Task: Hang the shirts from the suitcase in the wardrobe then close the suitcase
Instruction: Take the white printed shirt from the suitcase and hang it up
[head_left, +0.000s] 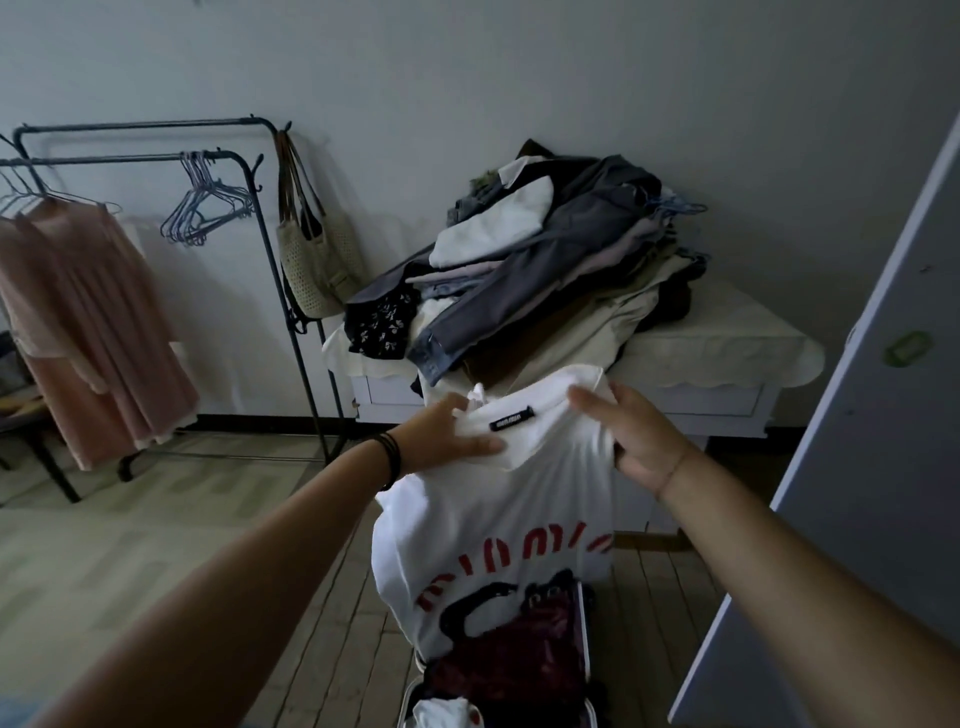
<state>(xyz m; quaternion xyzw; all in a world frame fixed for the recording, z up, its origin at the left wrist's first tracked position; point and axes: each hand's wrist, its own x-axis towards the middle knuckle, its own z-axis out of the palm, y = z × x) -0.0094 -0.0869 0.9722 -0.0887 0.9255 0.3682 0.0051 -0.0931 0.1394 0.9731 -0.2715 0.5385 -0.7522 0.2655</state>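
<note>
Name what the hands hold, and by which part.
The white T-shirt, by its collar: left hand grips beside the label, right hand at the opposite side.

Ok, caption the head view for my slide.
Left hand and right hand hold the white shirt up over the suitcase.

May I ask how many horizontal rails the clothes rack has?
2: an upper rail, bare, and a lower rail carrying empty hangers and a pink garment. The rack is cut off at left, so more may be hidden.
</note>
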